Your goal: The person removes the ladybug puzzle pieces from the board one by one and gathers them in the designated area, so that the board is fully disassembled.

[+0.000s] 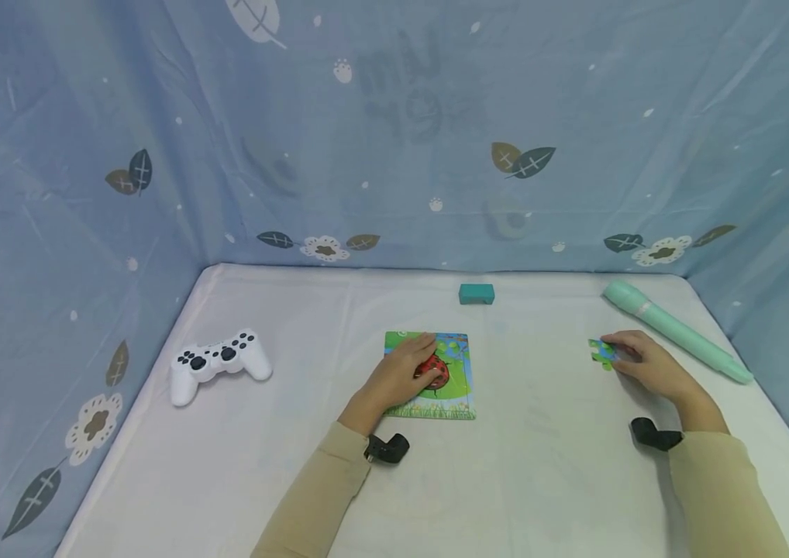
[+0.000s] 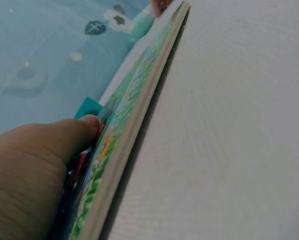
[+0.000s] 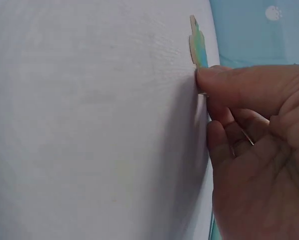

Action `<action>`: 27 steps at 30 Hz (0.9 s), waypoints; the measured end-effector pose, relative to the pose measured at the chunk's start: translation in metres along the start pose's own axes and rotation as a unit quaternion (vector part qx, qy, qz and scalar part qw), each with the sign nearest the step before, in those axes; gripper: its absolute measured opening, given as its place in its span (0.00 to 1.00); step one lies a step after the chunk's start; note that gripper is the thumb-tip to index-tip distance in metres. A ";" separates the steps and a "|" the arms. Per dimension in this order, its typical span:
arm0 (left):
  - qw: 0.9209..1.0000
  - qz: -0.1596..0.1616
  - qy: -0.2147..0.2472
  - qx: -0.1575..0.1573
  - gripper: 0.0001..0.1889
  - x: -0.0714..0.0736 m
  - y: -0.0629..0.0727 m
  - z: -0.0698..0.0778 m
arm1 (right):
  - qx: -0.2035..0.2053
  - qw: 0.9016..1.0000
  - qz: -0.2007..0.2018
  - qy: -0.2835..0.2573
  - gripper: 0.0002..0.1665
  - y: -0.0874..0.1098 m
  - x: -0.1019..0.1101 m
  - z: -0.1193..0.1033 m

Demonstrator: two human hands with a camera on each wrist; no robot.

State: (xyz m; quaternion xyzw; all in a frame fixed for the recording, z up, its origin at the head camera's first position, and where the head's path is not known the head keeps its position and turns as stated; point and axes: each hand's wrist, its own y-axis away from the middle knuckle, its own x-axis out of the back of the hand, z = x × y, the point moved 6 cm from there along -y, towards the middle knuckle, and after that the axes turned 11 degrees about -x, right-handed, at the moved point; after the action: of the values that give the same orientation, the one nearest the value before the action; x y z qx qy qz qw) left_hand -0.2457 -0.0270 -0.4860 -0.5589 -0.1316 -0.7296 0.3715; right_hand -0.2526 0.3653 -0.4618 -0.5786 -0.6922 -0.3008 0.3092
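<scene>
A square jigsaw puzzle (image 1: pixel 460 391) with a ladybug picture lies at the middle of the white table. My left hand (image 1: pixel 403 373) rests on its left half, the thumb across the ladybug (image 1: pixel 442 375). From the left wrist, the thumb (image 2: pixel 77 137) touches the picture side, and the puzzle's pale edge (image 2: pixel 139 110) runs alongside. Off to the right, my right hand (image 1: pixel 652 370) pinches a green and blue jigsaw piece (image 1: pixel 601 353) between thumb and fingers. In the right wrist view this piece (image 3: pixel 198 45) sticks out past the thumb tip, close to the tabletop.
A white game controller (image 1: pixel 218 363) lies on the left side. Behind the puzzle sits a small teal block (image 1: pixel 477 294). A mint-green microphone-shaped object (image 1: pixel 677 329) lies beyond the right hand. Blue patterned cloth (image 1: pixel 394 155) walls in the table's back and sides.
</scene>
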 end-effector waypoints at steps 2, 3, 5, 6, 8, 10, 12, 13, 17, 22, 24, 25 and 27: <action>1.000 -0.004 0.006 0.004 0.30 0.001 -0.001 0.000 | -0.021 1.000 -0.013 0.002 0.27 0.000 0.001 -0.001; 1.000 -0.004 0.009 0.004 0.30 0.001 -0.001 0.000 | -0.035 0.999 -0.021 0.001 0.28 0.001 0.002 -0.002; 1.000 -0.007 0.012 0.005 0.30 0.001 -0.001 0.000 | -0.053 0.998 -0.028 0.001 0.31 0.001 0.003 -0.005; 1.000 -0.007 0.015 0.005 0.30 0.001 -0.001 0.000 | -0.057 0.998 -0.030 -0.003 0.32 0.001 0.003 -0.007; 1.000 -0.004 0.021 0.008 0.30 0.001 -0.001 -0.001 | -0.058 0.998 -0.028 -0.011 0.33 0.001 0.003 -0.012; 0.999 0.001 0.033 0.011 0.30 0.002 0.000 -0.002 | -0.053 0.998 -0.024 -0.023 0.34 0.001 0.000 -0.018; 0.999 0.005 0.046 0.013 0.30 0.004 0.001 -0.002 | -0.052 0.998 -0.031 -0.036 0.36 -0.001 -0.004 -0.027; 0.999 0.008 0.050 0.014 0.30 0.005 0.001 -0.003 | -0.051 0.997 -0.033 -0.041 0.36 -0.003 -0.007 -0.032; 0.998 0.011 0.059 0.016 0.30 0.010 0.004 -0.004 | -0.035 0.997 -0.040 -0.056 0.36 -0.009 -0.022 -0.056; 0.998 0.008 0.062 0.026 0.31 0.016 0.010 -0.011 | -0.002 0.996 -0.050 -0.080 0.33 -0.018 -0.049 -0.084; 0.998 0.007 0.057 0.030 0.32 0.017 0.014 -0.014 | 0.011 0.994 -0.057 -0.093 0.33 -0.023 -0.061 -0.095; 0.998 0.008 0.057 0.032 0.32 0.017 0.016 -0.016 | 0.017 0.993 -0.058 -0.097 0.32 -0.025 -0.067 -0.100; 0.998 0.014 0.053 0.030 0.33 0.018 0.021 -0.018 | 0.025 0.992 -0.063 -0.106 0.32 -0.030 -0.078 -0.112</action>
State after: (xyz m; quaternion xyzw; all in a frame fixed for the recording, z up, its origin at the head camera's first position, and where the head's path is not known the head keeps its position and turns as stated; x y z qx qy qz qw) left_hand -0.2462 -0.0590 -0.4807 -0.5099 -0.1263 -0.7486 0.4046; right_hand -0.2624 0.2256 -0.4537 -0.5543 -0.7636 -0.2396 0.2286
